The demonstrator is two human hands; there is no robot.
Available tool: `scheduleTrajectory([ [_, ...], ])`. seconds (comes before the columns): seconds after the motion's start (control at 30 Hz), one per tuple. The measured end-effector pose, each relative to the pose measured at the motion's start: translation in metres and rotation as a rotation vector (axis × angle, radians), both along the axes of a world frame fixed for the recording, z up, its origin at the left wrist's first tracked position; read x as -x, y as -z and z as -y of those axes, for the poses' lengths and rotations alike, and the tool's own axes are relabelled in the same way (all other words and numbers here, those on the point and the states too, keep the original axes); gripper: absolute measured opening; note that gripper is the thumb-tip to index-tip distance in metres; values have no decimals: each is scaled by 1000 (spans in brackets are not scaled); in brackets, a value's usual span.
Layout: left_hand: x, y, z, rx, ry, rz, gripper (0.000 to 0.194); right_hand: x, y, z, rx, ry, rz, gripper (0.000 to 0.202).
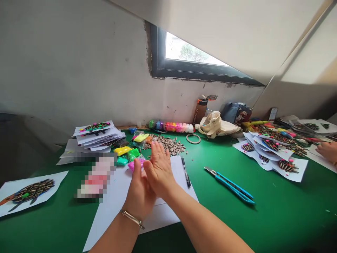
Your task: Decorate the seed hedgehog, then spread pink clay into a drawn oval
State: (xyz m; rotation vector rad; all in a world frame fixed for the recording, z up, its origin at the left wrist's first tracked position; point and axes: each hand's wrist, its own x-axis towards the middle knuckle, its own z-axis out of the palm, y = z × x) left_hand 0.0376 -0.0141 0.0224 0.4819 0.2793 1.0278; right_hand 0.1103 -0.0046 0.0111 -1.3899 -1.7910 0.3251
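My left hand [140, 191] and my right hand [160, 168] are pressed palm to palm above white paper [105, 225]. The fingers of my right hand lie stretched out flat. The left thumb stands up, while the other left fingers are mostly hidden behind the right hand. Whatever may lie between the palms cannot be seen. Just beyond the hands are packets of soft coloured clay: pink [131, 166], green [133, 154] and yellow [122, 151]. Striped sunflower seeds [171, 144] are heaped behind them. A black pen [185, 172] rests on the paper's right side.
A blue craft knife [230, 186], blade out, lies at right. Tape ring [193, 138], bottle [200, 111] and cloth bag [214, 126] stand near the wall. Seed-picture stacks are at left [100, 138] and right [273, 151]. Another person's hand [328, 151] is at far right.
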Motion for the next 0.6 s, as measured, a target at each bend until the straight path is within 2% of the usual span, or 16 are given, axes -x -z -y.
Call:
scheduleTrajectory([
  [0.07, 4, -2, -3, 29, 20, 5, 70, -5, 1, 6, -1, -13, 43, 69],
  [0.17, 10, 1, -8, 73, -82, -31, 74, -2, -1, 22, -105, -273, 138, 79],
  [0.2, 10, 2, -8, 74, -75, -43, 75, 0, -2, 24, -120, -342, 169, 81],
  [0.23, 9, 2, -6, 65, -54, -49, 73, -1, -3, 24, -141, -351, 178, 79],
  [0.27, 7, 1, -4, 52, -16, -52, 69, -3, -4, 21, -142, -302, 173, 77],
  [0.37, 0, -4, 2, 41, 61, -61, 68, -13, -2, 5, -78, -7, 126, 68],
  [0.43, 0, -4, 0, 24, 85, -70, 74, -15, -1, 3, -69, 51, 144, 69],
  [0.47, 2, -2, -2, 11, 65, -74, 74, -13, -1, 6, -88, 0, 174, 71],
  [0.57, 10, 6, -12, -16, 0, -95, 75, -1, -4, 26, -214, -320, 295, 88],
  [0.6, 11, 9, -14, -22, 17, -131, 77, 2, -6, 32, -217, -304, 296, 88],
])
